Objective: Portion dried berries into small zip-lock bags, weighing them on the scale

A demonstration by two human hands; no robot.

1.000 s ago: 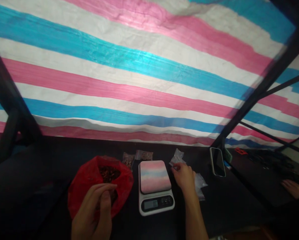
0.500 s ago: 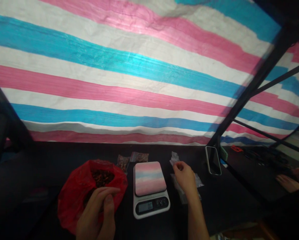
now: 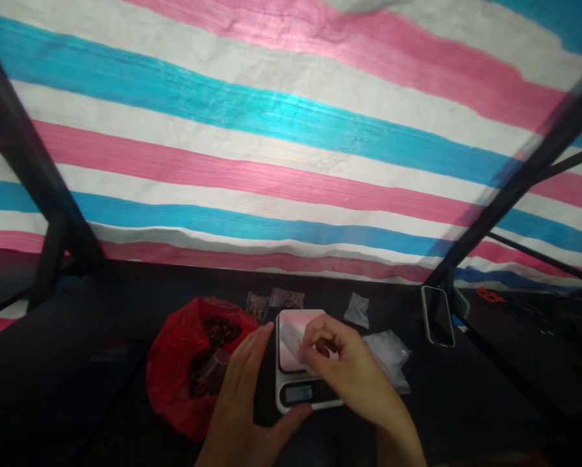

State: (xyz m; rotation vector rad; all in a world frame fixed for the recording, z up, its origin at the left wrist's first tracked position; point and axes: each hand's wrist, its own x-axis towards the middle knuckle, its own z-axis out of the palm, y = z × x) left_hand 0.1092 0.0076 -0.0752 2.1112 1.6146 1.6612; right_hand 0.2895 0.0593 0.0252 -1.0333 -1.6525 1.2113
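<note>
My right hand (image 3: pixel 349 363) is over the scale's platform, fingers curled in a pinch on a small clear plastic bag (image 3: pixel 291 337), blurred by motion. My left hand (image 3: pixel 252 395) is open, thumb and fingers apart, in front of the scale's left side; it holds nothing. Between and beyond the hands stands the white kitchen scale (image 3: pixel 283 373); its display cannot be read. To the left lies a red plastic bag (image 3: pixel 169 363), its mouth open on dark brown pieces (image 3: pixel 221 332). A clear cup (image 3: pixel 217 368) rests among these pieces, partly behind my left hand.
Two small filled bags (image 3: pixel 257 306) lie behind the scale. To its right are a single clear bag (image 3: pixel 357 310) and a pile of clear bags (image 3: pixel 390 353). Farther right a phone (image 3: pixel 438 316) leans by a black frame post (image 3: pixel 485 224). Striped sheeting hangs behind.
My right hand has moved left from the clear bags to the scale, bringing one bag. My left hand has moved right, off the red bag, and opened; the cup now shows. The view has shifted left.
</note>
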